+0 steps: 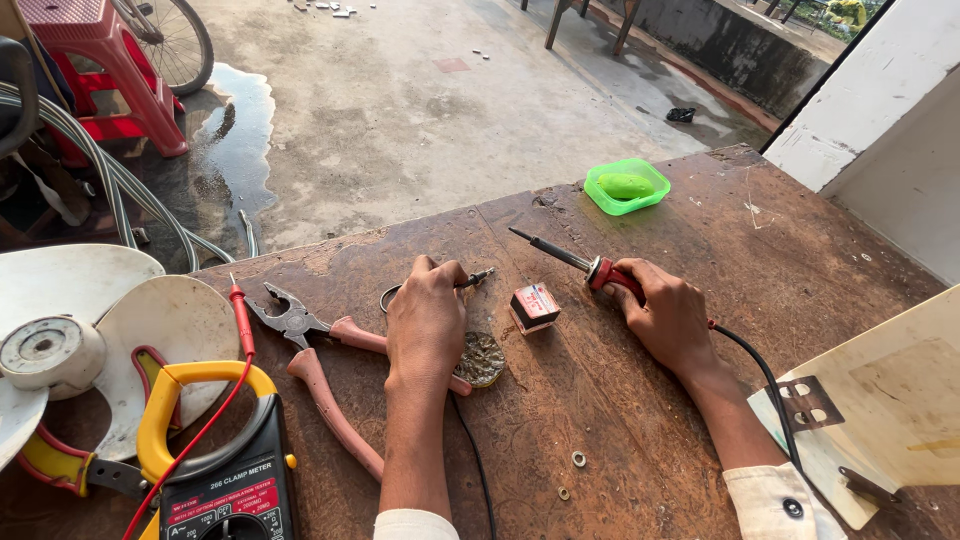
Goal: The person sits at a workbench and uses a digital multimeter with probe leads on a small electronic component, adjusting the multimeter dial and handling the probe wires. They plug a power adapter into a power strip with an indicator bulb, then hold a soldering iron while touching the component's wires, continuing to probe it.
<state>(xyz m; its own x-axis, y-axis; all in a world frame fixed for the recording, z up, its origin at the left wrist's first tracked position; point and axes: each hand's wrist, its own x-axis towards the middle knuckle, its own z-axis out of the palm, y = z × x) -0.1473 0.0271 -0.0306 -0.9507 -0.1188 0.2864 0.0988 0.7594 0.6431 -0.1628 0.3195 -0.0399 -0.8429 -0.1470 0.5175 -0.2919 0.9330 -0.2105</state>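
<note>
The worn wooden surface carries everything, and the work on it looks barely begun: the soldering iron is in hand but its tip points away toward 11 o'clock, well apart from the small metal plug that it would have to meet, so by my reading no joint is made yet

The white fan blade lies at 9 o'clock, and the pale board with a hinge sits at 4 o'clock. The yellow and black clamp meter rests at 7 o'clock, its red probe stretching up toward 10 o'clock. The pink-handled pliers lie just left of the left hand, one handle running under the wrist

The left hand rests palm down at the centre, fingers curled closed on the plug, which juts out at 1 o'clock of the hand. The right hand sits at 3 o'clock, fingers wrapped around the iron's red grip, its black cord trailing toward 5 o'clock

The green dish stands far off at 1 o'clock. Between the hands sit the small red and white box and, touching the left hand, a dull tangle of metal wool. Two tiny washers lie near 6 o'clock. Only the box sits in the iron's path
</note>
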